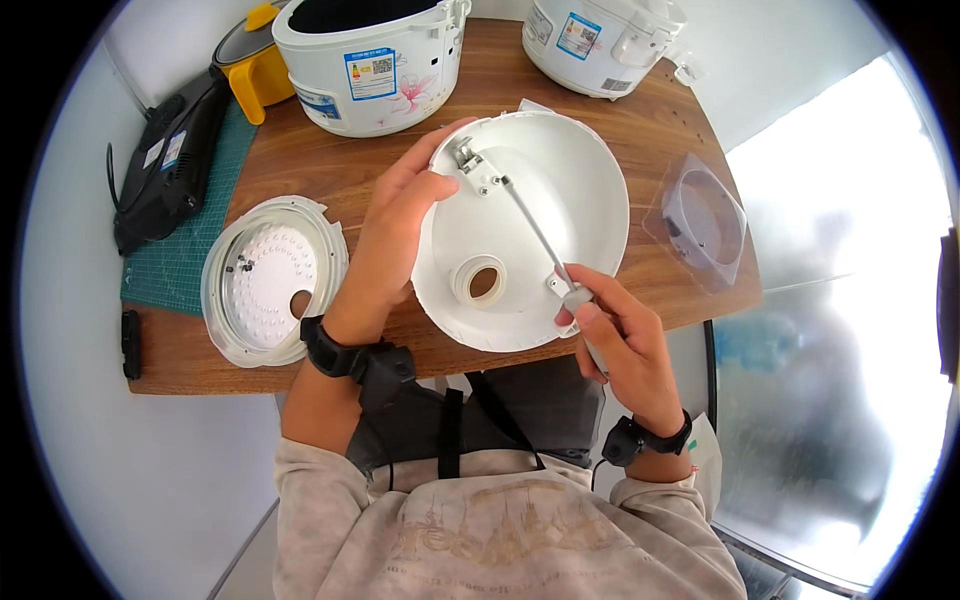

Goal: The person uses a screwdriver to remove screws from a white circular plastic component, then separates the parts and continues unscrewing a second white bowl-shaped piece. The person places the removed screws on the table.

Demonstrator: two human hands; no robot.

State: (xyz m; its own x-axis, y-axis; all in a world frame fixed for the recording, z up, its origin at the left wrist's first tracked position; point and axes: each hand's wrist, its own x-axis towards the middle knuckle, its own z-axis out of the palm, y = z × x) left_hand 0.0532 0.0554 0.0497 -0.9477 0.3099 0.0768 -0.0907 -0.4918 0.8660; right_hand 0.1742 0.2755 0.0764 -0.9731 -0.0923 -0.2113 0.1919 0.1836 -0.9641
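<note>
A white round lid shell [570, 150] lies hollow side up before me, with a ringed hole low on its left. My left hand [400, 215] grips its upper left rim, the thumb just inside the edge. In my right hand [630, 345] is a screwdriver [535, 230], held by its grey handle over the lower right rim. Its shaft slants up and left across the hollow. The tip meets a screw at the small bracket [485, 178], where a metal latch piece sits near the rim. Whether the tip is seated in the screw I cannot tell.
Left of the shell rests a white inner lid plate [225, 325] with small dark screws on it. Behind stand a rice cooker body [425, 95], another white cooker [590, 50] and a yellow pot [265, 85]. A black appliance [170, 170] overlaps the green mat [222, 165]. A clear plastic tray [715, 265] is at right.
</note>
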